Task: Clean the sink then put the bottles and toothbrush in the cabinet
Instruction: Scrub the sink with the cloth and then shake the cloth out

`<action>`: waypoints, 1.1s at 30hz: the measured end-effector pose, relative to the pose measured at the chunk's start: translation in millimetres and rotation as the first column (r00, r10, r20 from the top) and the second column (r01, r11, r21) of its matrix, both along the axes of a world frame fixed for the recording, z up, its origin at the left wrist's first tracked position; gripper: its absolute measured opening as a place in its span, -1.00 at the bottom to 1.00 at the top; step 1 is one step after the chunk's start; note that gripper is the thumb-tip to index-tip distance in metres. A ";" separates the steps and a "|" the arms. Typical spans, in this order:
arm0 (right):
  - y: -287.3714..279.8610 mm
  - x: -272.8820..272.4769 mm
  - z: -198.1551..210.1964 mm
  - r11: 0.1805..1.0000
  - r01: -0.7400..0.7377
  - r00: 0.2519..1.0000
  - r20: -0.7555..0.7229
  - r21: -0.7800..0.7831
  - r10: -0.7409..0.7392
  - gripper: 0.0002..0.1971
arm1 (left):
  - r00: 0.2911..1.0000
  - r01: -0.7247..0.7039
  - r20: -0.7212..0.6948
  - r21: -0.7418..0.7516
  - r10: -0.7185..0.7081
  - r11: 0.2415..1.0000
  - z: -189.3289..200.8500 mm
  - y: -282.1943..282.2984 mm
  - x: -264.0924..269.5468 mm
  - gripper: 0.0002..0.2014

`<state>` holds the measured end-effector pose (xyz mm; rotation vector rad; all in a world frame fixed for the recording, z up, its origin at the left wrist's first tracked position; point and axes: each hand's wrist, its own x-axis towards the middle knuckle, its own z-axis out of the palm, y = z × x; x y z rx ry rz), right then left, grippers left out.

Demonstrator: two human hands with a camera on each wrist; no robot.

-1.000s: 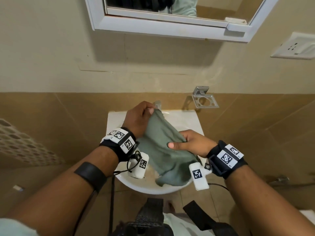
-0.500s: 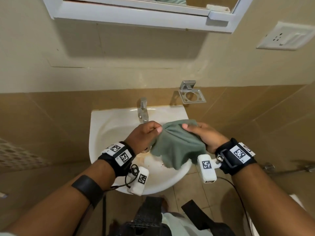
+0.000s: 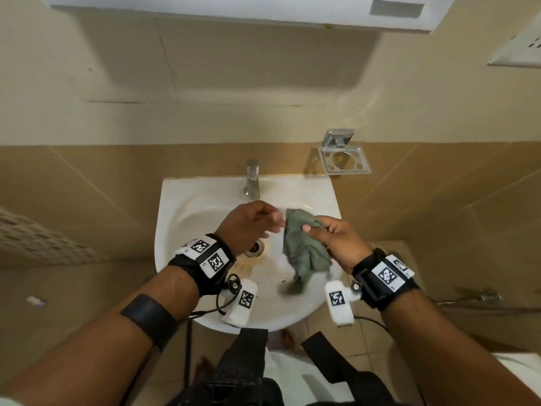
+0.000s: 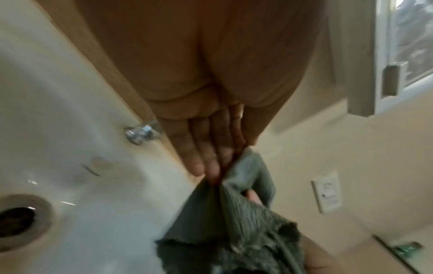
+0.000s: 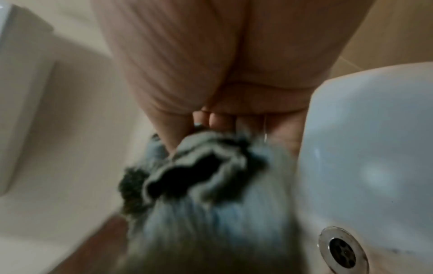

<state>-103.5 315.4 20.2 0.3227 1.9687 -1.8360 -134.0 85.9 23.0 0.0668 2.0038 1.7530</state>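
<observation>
A white sink is fixed to the tiled wall, with a chrome tap at its back and a drain in the basin. My right hand grips a bunched green cloth that hangs over the right half of the basin. My left hand is blurred just left of the cloth. In the left wrist view its fingers lie straight, the tips touching the cloth. The right wrist view shows the cloth bunched under my fingers beside the basin. No bottle or toothbrush shows.
Brown stains mark the basin floor near the drain. A metal holder hangs on the wall right of the tap. The white mirror cabinet is overhead and a wall socket sits upper right.
The cloth, spread between both hands before, has come down into the basin and is now bunched in my right hand. My left hand's pinch has loosened. The view has tilted downward.
</observation>
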 end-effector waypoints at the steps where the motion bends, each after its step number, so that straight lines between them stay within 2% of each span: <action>1: 5.5 -6.7 -1.4 0.998 0.040 0.999 0.015 0.041 -0.040 -0.79 | 0.999 -0.042 -0.010 -0.107 0.041 0.993 -10.6 -12.5 -0.9 -0.89; 3: 15.6 -22.9 -3.2 0.978 0.060 0.998 -0.046 0.200 -0.052 -0.81 | 0.989 -0.129 -0.119 -0.415 0.087 0.901 -31.7 -44.5 2.4 -0.96; 5: 28.5 -40.4 -15.6 0.888 0.012 0.973 -0.212 0.460 0.097 -0.76 | 0.969 -0.226 -0.220 -0.584 0.116 0.780 -52.0 -79.2 12.3 -0.88; 6: 35.1 -47.6 -27.6 0.784 -0.014 0.929 -0.282 0.621 0.240 -0.69 | 0.957 -0.265 -0.259 -0.612 0.128 0.745 -62.3 -95.8 18.2 -0.78; 7: 39.3 -53.4 -43.3 0.652 -0.046 0.873 -0.287 0.757 0.394 -0.63 | 0.949 -0.296 -0.281 -0.639 0.142 0.710 -72.2 -111.9 24.4 -0.68; 8: 41.8 -56.0 -60.1 0.500 -0.100 0.819 -0.215 0.860 0.533 -0.59 | 0.949 -0.303 -0.281 -0.679 0.144 0.668 -81.7 -126.3 28.7 -0.57; 9: 40.7 -52.5 -78.5 0.329 -0.187 0.774 -0.067 0.926 0.629 -0.59 | 0.956 -0.287 -0.256 -0.730 0.141 0.620 -90.8 -139.3 34.3 -0.46; 11: 38.5 -36.4 -104.9 -0.029 -0.332 0.674 0.259 0.943 0.692 -0.56 | 0.981 -0.195 -0.154 -0.824 0.120 0.533 -107.1 -158.9 40.2 -0.21; 12: 36.7 -25.9 -114.9 -0.157 -0.377 0.619 0.374 0.913 0.691 -0.49 | 0.989 -0.140 -0.093 -0.843 0.116 0.519 -113.2 -166.9 42.6 -0.10; 13: 34.8 -16.2 -120.5 -0.208 -0.409 0.587 0.431 0.888 0.685 -0.41 | 0.994 -0.093 -0.044 -0.840 0.104 0.534 -119.4 -173.5 42.8 0.00; 15: 25.0 2.4 -128.2 -0.202 -0.486 0.570 0.483 0.850 0.665 -0.33 | 0.998 0.008 0.041 -0.816 0.044 0.579 -128.4 -185.6 43.4 0.12; 18: -10.6 34.0 -125.0 -0.136 -0.559 0.563 0.495 0.818 0.661 -0.34 | 0.990 0.134 0.136 -0.808 -0.040 0.573 -133.7 -196.4 38.8 0.20; 21: -67.6 75.0 -115.6 0.065 -0.599 0.647 0.434 0.799 0.627 -0.37 | 0.982 0.189 0.161 -0.839 -0.100 0.510 -133.6 -202.6 29.2 0.27; 24: -133.0 102.7 -122.6 0.229 -0.651 0.696 0.450 0.723 0.559 -0.15 | 0.951 0.296 0.228 -0.872 -0.211 0.391 -131.7 -213.4 21.1 0.39; 26: -176.3 106.0 -131.1 0.368 -0.633 0.752 0.430 0.681 0.499 -0.01 | 0.932 0.326 0.242 -0.885 -0.270 0.332 -127.4 -216.2 18.1 0.41; 28: -215.9 101.5 -133.8 0.459 -0.579 0.800 0.364 0.674 0.476 -0.07 | 0.914 0.332 0.241 -0.907 -0.325 0.260 -121.7 -214.7 16.9 0.37; 30: -239.7 102.1 -130.0 0.465 -0.492 0.827 0.229 0.736 0.513 -0.23 | 0.902 0.328 0.251 -0.927 -0.352 0.181 -115.2 -209.1 16.7 0.33; 33: -227.4 115.6 -128.8 0.496 -0.414 0.808 0.057 0.763 0.587 -0.41 | 0.895 0.327 0.262 -0.936 -0.361 0.132 -109.8 -203.7 14.9 0.30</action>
